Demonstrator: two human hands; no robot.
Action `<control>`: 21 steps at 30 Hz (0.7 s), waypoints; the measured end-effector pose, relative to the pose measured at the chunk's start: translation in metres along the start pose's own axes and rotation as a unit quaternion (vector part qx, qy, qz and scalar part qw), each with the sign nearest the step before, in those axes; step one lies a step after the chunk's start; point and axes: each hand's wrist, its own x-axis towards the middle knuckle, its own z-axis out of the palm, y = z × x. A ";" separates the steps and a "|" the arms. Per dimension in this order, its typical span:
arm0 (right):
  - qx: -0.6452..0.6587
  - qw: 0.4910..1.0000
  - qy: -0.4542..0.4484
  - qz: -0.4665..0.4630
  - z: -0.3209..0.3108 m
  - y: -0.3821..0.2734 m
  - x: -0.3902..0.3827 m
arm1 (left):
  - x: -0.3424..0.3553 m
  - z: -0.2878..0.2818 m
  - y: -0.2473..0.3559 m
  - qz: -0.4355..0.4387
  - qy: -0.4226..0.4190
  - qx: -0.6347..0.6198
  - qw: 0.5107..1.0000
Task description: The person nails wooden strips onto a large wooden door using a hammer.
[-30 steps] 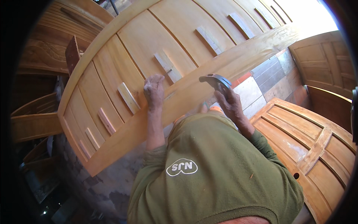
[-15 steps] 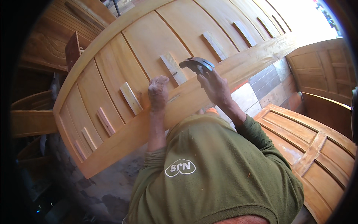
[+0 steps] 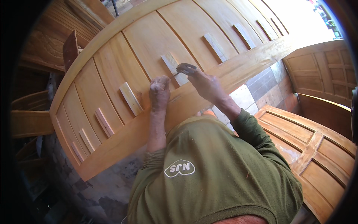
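In my right hand [image 3: 206, 86], closed round its handle, is a hammer; its dark head [image 3: 186, 68] is low over the wooden panel. My left hand [image 3: 159, 89] is closed just left of the hammer head. A thin, nail-like metal piece [image 3: 175, 74] sticks out from its fingers toward the hammer, over a short wooden strip [image 3: 170, 62]. How the fingers grip it is partly hidden. Beneath both hands lies the large panel [image 3: 169, 31], with long grooves and a wide near rail [image 3: 149, 125].
Several more short strips, such as a pale one [image 3: 131, 98] and a pinkish one [image 3: 104, 122], sit along the near rail. A panelled door [image 3: 289, 128] is at the right. Carved wooden pieces [image 3: 44, 46] stand at the far left. Tiles [image 3: 242, 96] cover the floor.
The hammer has swung down and left, its head now close beside the left hand's fingers. The left hand has stayed nearly in place.
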 end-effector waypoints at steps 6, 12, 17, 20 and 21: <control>0.063 0.982 0.162 -0.068 -0.012 -0.029 0.012 | -0.004 0.002 -0.002 0.006 0.011 -0.010 1.000; -0.002 0.999 0.029 0.040 -0.011 -0.009 0.006 | -0.003 -0.001 -0.004 -0.002 -0.013 0.004 1.000; 0.079 0.984 0.104 0.125 -0.024 -0.007 -0.003 | -0.002 0.000 -0.008 -0.002 0.007 -0.004 1.000; 0.134 0.948 0.154 0.243 -0.031 -0.015 -0.028 | -0.004 -0.007 -0.007 -0.090 0.048 -0.077 0.992; 0.153 0.933 0.139 0.296 -0.035 -0.017 -0.038 | -0.003 -0.009 -0.009 -0.152 0.042 -0.113 0.981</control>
